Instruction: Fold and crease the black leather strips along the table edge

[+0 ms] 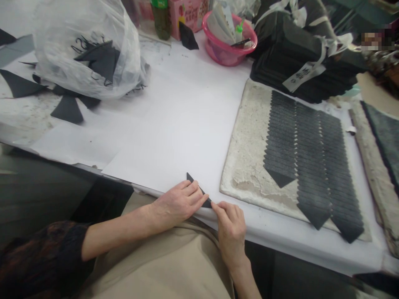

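A small black triangular piece (pixel 190 178) lies at the near edge of the white table (pixel 174 124). My left hand (pixel 177 203) rests flat on top of it, fingers stretched out and together, pressing it down. My right hand (pixel 231 230) comes up from below the table edge, its fingertips pinched at the piece's right corner. Most of the piece is hidden under my left fingers.
A worn board (pixel 249 166) on the right carries three overlapping rows of black pieces (pixel 311 162). Behind it lies a tied black bundle (pixel 299 50). A pink basin (pixel 229 41), a green bottle (pixel 161 18) and a clear plastic bag (pixel 87 50) with black cut pieces stand farther back.
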`<action>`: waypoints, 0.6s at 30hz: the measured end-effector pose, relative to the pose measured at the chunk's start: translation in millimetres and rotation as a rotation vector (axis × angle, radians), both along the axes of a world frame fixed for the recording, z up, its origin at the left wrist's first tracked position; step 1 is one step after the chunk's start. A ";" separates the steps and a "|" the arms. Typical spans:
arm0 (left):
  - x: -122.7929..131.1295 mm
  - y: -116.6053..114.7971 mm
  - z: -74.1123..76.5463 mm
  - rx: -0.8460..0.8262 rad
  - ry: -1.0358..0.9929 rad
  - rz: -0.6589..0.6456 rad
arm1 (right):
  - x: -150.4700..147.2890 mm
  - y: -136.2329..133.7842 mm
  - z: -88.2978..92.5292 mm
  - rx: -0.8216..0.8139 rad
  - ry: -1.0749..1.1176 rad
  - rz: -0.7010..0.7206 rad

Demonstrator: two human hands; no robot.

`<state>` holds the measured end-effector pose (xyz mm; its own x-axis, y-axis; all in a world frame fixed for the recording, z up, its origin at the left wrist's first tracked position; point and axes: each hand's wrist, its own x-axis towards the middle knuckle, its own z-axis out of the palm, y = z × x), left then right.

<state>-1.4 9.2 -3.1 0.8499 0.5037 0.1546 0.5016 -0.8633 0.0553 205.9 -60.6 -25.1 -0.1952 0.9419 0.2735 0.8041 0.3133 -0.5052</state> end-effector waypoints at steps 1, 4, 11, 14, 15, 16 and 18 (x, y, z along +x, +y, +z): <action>1.3 -0.6 -0.5 0.002 0.006 0.004 | 0.0 -0.5 -0.4 -0.001 -0.003 -0.009; 4.7 -1.8 -2.5 -0.017 0.005 -0.002 | -0.1 -2.0 -1.3 -0.012 -0.010 -0.031; 7.8 -3.0 -2.4 -0.024 -0.056 -0.031 | 1.7 -3.2 -2.2 -0.033 0.004 -0.079; 8.4 -3.9 -3.5 -0.017 -0.085 -0.025 | 2.3 -3.6 -1.8 -0.042 0.005 -0.079; 8.5 -4.1 -4.2 -0.020 -0.090 -0.021 | 2.4 -3.5 -1.3 -0.043 0.004 -0.077; 8.4 -4.4 -4.8 -0.024 -0.092 -0.017 | 2.4 -3.4 -0.6 -0.042 0.002 -0.075; 8.3 -4.7 -5.5 -0.034 -0.089 -0.015 | 2.4 -3.0 0.9 -0.039 -0.010 -0.070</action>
<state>6.8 4.5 -8.6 0.8412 0.4972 0.2128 0.4804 -0.8676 0.1282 208.4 -63.6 -24.2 -0.1310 0.9631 0.2349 0.8282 0.2366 -0.5081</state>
